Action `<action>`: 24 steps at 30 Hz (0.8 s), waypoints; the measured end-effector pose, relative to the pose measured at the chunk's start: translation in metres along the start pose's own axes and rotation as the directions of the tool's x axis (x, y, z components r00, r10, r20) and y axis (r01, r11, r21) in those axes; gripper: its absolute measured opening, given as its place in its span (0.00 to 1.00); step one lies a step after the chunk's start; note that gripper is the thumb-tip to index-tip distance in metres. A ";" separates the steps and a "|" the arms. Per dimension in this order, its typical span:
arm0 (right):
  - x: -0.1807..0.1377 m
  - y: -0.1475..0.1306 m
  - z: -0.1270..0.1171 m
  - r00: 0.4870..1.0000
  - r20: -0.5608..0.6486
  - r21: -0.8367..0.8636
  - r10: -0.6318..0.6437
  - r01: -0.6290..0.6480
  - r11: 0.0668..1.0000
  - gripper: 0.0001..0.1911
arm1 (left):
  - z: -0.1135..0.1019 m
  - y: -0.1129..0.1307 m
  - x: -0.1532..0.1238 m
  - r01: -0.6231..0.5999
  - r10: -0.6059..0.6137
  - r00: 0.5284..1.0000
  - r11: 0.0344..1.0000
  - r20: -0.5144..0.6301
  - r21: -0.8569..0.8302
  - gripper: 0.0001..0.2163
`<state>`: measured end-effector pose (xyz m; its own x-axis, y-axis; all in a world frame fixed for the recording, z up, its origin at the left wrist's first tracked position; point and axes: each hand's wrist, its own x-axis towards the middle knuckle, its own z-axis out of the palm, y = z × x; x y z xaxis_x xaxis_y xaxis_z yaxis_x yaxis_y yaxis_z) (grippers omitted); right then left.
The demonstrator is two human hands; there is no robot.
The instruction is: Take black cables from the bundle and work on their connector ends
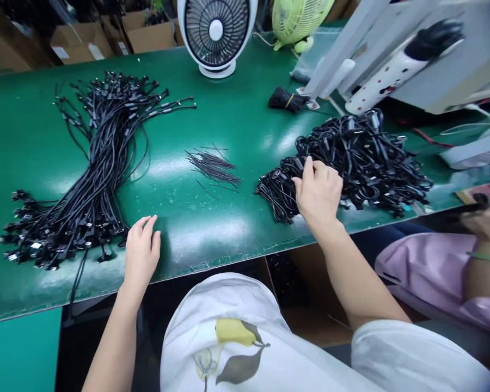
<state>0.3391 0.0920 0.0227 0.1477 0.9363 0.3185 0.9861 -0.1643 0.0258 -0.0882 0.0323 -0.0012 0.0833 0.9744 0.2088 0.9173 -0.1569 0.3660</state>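
Note:
My left hand [142,247] is at the table's front edge, its fingers loosely apart and nothing visible in them. It is closest to a long pile of straight black cables [106,147] with metal plugs at both ends. Over the heap of coiled black cables [363,158] on the right, my right hand [320,190] curls its fingers and thumb down onto a coiled cable; its fingertips are partly hidden. Between the two piles lie thin black wire ties [213,166], loosely scattered.
A white fan [216,68] and a green fan [298,22] stand at the back. A tied black bundle [286,100] lies near a spotted white bottle [387,81]. To the right is another person's pink sleeve [428,267]. Cardboard boxes [81,41] stand behind the green table [228,228].

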 end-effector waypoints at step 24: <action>-0.001 -0.038 0.029 0.994 0.036 -0.032 -0.108 0.109 0.994 0.35 | 0.002 -0.044 -0.021 -0.028 0.030 0.999 0.998 0.035 -0.059 0.18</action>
<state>0.3037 0.1059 -0.0058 0.0432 0.9591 0.2798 0.9934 -0.0710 0.0904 -0.1298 0.0195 -0.0237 0.1244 0.9744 0.1874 0.8899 -0.1931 0.4132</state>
